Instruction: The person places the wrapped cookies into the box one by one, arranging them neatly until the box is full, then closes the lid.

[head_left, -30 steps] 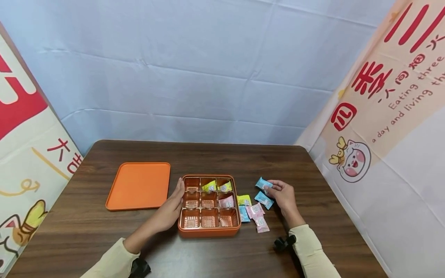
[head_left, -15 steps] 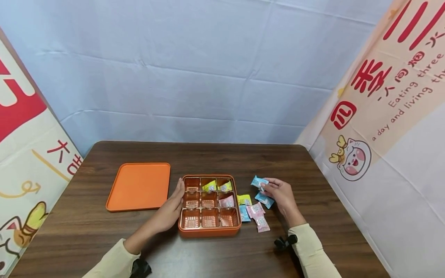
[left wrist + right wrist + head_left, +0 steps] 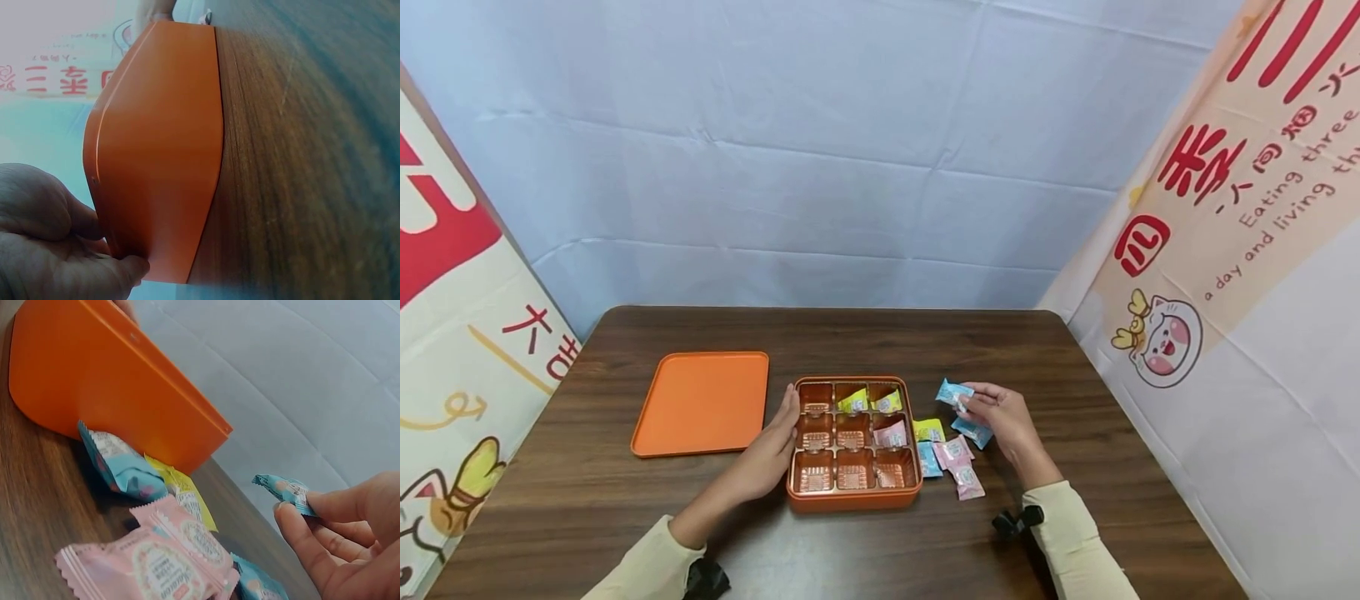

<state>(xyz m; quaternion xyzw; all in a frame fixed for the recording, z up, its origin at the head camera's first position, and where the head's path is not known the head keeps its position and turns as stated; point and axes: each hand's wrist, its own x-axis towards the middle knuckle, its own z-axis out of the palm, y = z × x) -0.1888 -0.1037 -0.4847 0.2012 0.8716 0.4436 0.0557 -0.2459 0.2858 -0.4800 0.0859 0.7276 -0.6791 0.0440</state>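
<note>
One blue packet, pinched between the thumb and fingers of the right hand, has shifted slightly nearer the orange box within the last second, which I read as a carry under way, with three packets in the box's compartments. The held one is aloft to the right of the box, beyond the loose packets, while the left hand rests straight-fingered against the box's left wall.

On the table, left of centre in the head view, lay the lid; the compartment box stood right of it, sweets in three compartments toward its upper right, and loose packets lay right of the box.
</note>
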